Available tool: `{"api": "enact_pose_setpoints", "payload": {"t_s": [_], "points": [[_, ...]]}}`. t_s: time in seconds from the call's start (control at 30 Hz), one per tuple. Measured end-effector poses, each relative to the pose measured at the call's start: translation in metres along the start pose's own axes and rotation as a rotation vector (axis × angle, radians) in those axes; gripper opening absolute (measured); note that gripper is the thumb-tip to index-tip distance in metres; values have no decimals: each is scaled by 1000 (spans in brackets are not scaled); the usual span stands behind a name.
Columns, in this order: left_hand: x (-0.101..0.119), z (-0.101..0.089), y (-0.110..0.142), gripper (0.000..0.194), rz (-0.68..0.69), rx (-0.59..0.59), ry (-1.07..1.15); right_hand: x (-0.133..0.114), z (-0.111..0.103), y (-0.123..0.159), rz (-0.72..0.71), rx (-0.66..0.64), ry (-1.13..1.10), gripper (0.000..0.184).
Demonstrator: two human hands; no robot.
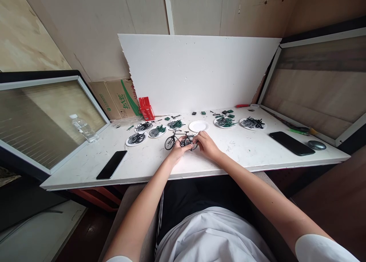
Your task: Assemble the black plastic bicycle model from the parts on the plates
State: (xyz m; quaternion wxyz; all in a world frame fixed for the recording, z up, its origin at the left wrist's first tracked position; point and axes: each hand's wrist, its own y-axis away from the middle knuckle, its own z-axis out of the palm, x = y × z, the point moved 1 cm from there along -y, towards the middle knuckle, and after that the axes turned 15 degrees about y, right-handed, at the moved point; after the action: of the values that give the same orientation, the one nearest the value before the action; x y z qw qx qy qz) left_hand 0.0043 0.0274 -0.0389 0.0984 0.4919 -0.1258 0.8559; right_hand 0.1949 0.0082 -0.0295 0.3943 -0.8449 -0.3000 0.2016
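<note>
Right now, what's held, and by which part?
Bike: left hand holds it low, around the middle and rear wheel; right hand is at that wheel's back edge, grip unclear.

The white table (251,155) bears plates (198,126) beyond the hands (210,146), a phone (111,165) left of them, another phone (291,143) right.

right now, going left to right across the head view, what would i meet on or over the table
Water bottle, left phone, red box, model bicycle, right hand, rightmost plate, right phone, grey rounded object.
</note>
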Motion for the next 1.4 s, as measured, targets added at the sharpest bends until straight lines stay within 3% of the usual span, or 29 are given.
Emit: {"api": "enact_pose_setpoints", "payload": {"t_s": [0.5,0.73,0.97,1.4], "points": [[-2,-2,-1,71,-19,75,-14,3,2,1,-10,45,-48,31],[3,3,5,75,-36,132,-117,8,8,5,95,34,-115,29],[6,6,9,69,-36,160,-213,11,6,4,265,-60,-259,10],[7,6,9,69,-37,160,-231,14,7,2,305,-117,-367,15]]}}
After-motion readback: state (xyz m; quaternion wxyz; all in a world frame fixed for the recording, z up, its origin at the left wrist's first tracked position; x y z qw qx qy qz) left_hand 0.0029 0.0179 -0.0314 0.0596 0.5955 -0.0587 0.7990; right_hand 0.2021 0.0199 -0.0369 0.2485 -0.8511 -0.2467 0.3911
